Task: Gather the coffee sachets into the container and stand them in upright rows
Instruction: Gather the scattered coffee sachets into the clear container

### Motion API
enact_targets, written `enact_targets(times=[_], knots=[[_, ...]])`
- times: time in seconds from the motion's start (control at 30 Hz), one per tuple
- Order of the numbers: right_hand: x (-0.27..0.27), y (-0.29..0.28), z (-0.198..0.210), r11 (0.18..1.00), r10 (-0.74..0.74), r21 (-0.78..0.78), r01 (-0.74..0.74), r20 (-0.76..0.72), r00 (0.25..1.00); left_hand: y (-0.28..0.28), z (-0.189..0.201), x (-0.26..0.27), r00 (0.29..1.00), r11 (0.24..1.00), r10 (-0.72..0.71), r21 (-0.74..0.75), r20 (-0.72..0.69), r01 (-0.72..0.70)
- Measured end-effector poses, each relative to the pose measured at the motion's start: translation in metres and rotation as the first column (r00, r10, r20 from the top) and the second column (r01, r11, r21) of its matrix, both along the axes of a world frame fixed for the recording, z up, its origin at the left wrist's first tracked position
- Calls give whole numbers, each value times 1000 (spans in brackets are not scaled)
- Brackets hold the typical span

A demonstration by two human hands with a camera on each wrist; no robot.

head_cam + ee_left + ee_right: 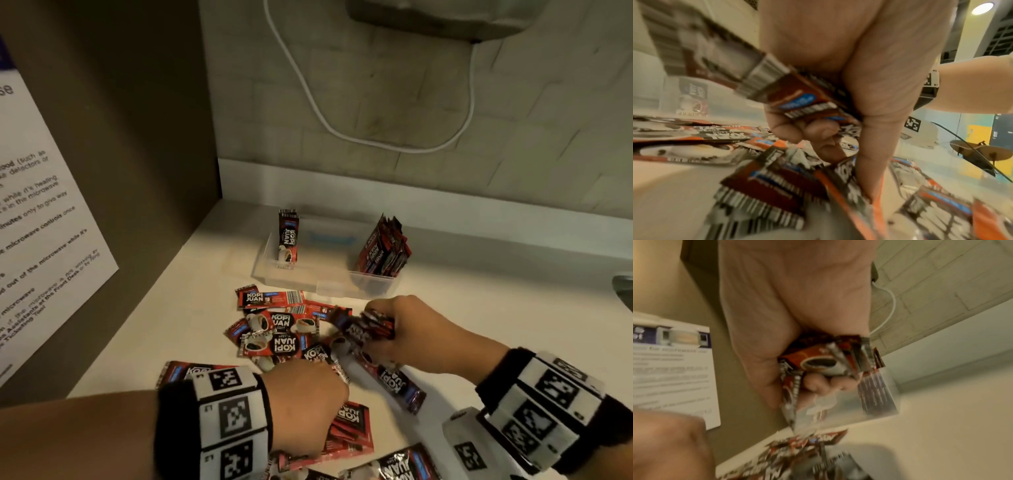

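Observation:
Red and black coffee sachets (274, 329) lie scattered flat on the pale counter, more near the front edge (394, 469). My right hand (394, 329) grips a bunch of sachets (830, 360) above the pile. My left hand (308, 394) is low over the near sachets, fingers curled round a sachet (797, 97), thumb pressing down on another. The clear plastic container (325, 281) stands behind the pile. It holds one upright sachet (288, 236) at its left end and a leaning upright bundle (383, 250) at its right end.
A brown cabinet side (120, 171) with a printed notice (41, 222) walls off the left. A tiled wall with a white cable (342, 133) rises behind the counter. A metal rim (623, 284) shows at the right edge.

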State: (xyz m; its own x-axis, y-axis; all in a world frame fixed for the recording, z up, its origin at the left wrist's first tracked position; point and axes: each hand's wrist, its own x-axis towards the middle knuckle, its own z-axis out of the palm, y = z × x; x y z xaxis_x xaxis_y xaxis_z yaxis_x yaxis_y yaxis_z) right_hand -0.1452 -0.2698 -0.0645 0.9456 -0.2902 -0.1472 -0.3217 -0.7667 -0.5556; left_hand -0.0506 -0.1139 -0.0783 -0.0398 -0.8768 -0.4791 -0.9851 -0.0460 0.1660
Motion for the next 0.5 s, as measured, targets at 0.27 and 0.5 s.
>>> enact_targets(times=[0.27, 0.5], knots=[[5, -8, 29, 892, -280, 430, 139, 285, 917, -10, 19, 35, 690, 873, 436, 84, -578, -481], [30, 3, 26, 776, -441, 618, 122, 396, 805, -24, 41, 61, 12, 558, 399, 232, -917, -797]])
